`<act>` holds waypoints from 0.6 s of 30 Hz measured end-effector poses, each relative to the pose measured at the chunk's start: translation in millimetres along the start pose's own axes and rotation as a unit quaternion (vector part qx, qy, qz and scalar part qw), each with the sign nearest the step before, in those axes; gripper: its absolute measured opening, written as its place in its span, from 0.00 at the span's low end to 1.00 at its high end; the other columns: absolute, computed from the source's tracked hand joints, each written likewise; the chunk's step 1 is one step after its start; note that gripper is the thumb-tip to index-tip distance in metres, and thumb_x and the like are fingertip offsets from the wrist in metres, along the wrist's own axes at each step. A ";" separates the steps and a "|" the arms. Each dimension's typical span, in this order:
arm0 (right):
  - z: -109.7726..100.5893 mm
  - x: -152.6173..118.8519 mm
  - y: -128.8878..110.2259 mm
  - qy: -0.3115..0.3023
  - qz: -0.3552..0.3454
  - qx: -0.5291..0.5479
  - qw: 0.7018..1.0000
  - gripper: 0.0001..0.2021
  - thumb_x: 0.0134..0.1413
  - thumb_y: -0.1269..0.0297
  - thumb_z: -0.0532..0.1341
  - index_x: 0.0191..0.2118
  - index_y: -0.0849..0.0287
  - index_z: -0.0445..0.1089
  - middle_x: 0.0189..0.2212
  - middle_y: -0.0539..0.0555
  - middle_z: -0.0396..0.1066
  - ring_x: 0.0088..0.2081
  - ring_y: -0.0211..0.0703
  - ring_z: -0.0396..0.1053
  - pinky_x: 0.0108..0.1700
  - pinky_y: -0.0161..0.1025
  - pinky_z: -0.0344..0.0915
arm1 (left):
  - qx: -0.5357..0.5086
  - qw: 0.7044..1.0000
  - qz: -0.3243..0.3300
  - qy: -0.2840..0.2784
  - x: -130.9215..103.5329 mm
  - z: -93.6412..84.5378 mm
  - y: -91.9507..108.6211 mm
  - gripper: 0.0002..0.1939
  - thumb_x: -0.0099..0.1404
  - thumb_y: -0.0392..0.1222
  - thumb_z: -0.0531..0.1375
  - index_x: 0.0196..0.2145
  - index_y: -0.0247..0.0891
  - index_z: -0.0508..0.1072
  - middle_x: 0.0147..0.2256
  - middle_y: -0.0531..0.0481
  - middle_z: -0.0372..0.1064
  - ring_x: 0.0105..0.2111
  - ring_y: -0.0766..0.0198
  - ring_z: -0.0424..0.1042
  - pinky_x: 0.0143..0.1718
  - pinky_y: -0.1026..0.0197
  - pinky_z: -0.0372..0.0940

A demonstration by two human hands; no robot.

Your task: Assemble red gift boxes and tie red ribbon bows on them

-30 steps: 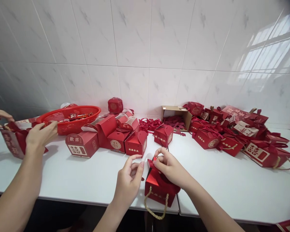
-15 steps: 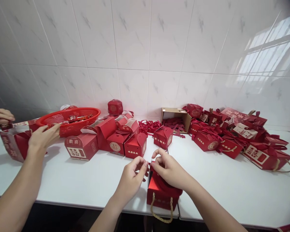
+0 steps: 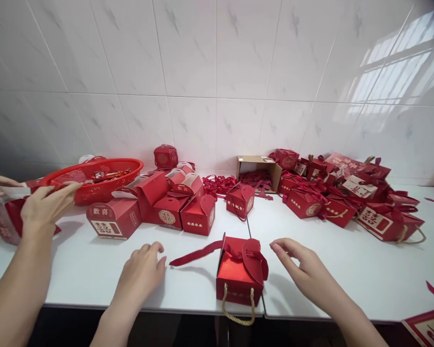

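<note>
A red gift box (image 3: 235, 270) with a gold rope handle (image 3: 238, 319) stands at the table's front edge, between my hands. Dark red ribbon (image 3: 198, 254) runs through its top flaps, and one loose end stretches left over the table. My left hand (image 3: 142, 270) hovers just left of that ribbon end, empty, with thumb and fingers apart. On the box's other side my right hand (image 3: 302, 262) is raised above the table, open and touching nothing; its fingers point toward the box.
Left, a co-worker's hands (image 3: 50, 205) are at a red paper bag (image 3: 3, 217) beside a red basket (image 3: 81, 195) of wrapped sweets. Red boxes (image 3: 114, 217) stand at centre-left. Behind are a ribbon pile (image 3: 219, 184) and a cardboard box (image 3: 277, 176). Ribbon-tied boxes (image 3: 305, 202) crowd the right.
Both my hands have come off the gift box and moved apart, left and right. The ribbon end now lies out to the left. The view has shifted slightly.
</note>
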State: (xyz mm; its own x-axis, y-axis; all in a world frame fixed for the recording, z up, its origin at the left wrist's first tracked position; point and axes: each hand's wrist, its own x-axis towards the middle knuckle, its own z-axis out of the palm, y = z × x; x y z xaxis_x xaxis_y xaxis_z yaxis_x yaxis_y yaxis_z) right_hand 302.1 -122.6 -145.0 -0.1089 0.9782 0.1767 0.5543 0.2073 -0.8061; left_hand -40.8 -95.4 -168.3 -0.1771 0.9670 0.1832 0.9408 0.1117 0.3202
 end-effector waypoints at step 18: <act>31.2 8.2 10.3 -0.076 0.061 0.337 0.936 0.15 0.54 0.52 0.62 0.38 0.55 0.59 0.28 0.42 0.55 0.19 0.25 0.52 0.22 0.30 0.49 | -0.468 0.836 0.131 -0.257 -2.4 -5.9 92.0 0.20 0.62 0.56 0.55 0.22 0.37 0.61 0.23 0.56 0.54 0.26 0.68 0.55 0.28 0.66 0.54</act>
State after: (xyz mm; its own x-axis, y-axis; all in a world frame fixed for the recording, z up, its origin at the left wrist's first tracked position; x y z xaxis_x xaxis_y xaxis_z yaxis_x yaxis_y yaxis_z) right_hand 281.1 -112.1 -169.5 -0.2239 0.9744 0.0182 -0.0704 0.0025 -0.9975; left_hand 44.5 -88.8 -133.8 0.3723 0.9280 0.0147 0.2478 -0.1146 0.9620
